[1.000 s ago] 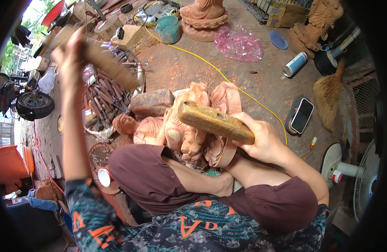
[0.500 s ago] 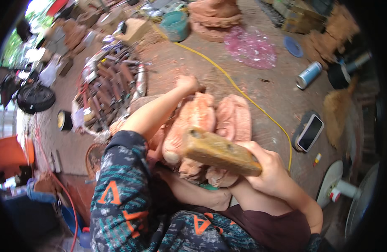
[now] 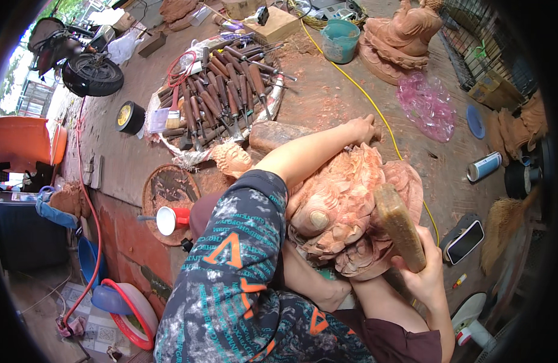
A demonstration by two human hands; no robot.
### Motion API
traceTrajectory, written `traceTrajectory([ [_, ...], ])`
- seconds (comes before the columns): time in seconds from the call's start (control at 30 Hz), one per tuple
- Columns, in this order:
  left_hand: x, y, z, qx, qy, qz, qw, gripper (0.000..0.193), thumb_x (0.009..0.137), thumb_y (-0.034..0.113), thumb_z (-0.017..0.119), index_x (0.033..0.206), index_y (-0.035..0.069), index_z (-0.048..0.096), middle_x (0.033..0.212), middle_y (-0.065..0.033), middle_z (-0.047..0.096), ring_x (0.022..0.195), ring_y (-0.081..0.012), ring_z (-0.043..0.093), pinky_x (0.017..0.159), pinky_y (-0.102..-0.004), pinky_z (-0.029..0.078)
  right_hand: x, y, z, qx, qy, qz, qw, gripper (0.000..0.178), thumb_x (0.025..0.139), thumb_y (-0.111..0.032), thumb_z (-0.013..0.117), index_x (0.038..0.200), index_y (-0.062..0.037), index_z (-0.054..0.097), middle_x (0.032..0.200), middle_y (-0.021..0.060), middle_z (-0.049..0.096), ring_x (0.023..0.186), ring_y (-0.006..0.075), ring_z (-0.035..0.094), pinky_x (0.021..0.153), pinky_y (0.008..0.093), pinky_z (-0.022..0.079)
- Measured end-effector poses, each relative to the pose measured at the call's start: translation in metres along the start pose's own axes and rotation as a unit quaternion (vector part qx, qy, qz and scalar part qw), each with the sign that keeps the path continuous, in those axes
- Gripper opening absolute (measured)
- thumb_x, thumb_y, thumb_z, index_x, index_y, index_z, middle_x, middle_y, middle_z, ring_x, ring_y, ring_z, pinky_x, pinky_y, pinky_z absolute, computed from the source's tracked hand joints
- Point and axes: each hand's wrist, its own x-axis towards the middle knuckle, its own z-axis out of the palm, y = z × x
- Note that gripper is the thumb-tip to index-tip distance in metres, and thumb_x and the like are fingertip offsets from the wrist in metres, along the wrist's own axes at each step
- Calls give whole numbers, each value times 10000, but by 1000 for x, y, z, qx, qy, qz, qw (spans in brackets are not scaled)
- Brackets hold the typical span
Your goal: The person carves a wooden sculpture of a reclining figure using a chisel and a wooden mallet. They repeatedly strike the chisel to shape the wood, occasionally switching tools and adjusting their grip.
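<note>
The wooden carving (image 3: pixel 345 206) is pale reddish-pink, like the carved head (image 3: pixel 232 158) and the seated statue (image 3: pixel 406 30), while the mallet (image 3: pixel 400 227) is yellowish brown. The sleeve (image 3: pixel 236 266) is dark navy with a teal scribble pattern and orange triangle marks, over maroon trousers (image 3: pixel 400 339). Around lie a yellow cable (image 3: pixel 364 91), a teal bucket (image 3: pixel 340 40), a crumpled pink plastic bag (image 3: pixel 425 104), a blue lid (image 3: pixel 475 121), a red-and-white cup (image 3: pixel 172 219), brown-handled chisels (image 3: pixel 224 97), a black tape roll (image 3: pixel 131 117) and an orange tub (image 3: pixel 19 142).
</note>
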Motion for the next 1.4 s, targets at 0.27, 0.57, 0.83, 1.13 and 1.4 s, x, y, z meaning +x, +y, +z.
traceTrajectory([
  [0.27,-59,-21,-12,-60,-16,-10,998,532,763,291,700,1274,227,567,1094,-169,642,1038,-341,597,910,-414,478,-1,2,-4,-2,-29,7,1000,512,688,41,703,1161,-20,517,973,126,646,912,203,648,812,309,477],
  [0.57,-281,-149,-116,57,319,-457,828,470,771,393,709,1109,78,619,1081,-152,665,1025,-293,635,881,-402,487,-20,12,-16,102,-64,102,987,698,681,60,746,1313,-24,462,972,-7,551,790,73,522,707,241,468],
  [0.83,-314,-255,-53,-46,353,-549,756,855,695,407,778,1282,-50,359,1257,-284,506,1182,-389,508,1022,-435,398,-31,-49,-51,-4,64,37,997,644,665,85,688,1271,-14,494,1033,26,549,948,90,507,775,237,441],
  [1.13,-322,-148,-136,-362,596,-139,703,357,837,148,447,1163,15,503,851,-130,609,757,-234,597,711,-383,481,-79,-76,-46,-69,157,-1,985,575,702,57,707,1238,-19,512,1100,76,602,1036,139,552,917,279,415],
  [1.4,-298,159,-108,-739,333,273,518,383,878,139,484,1246,73,398,836,-104,485,712,-195,479,708,-352,458,-64,-86,-28,-93,114,-39,988,558,719,-8,734,1232,-18,516,914,-5,550,809,74,505,761,227,415],
])
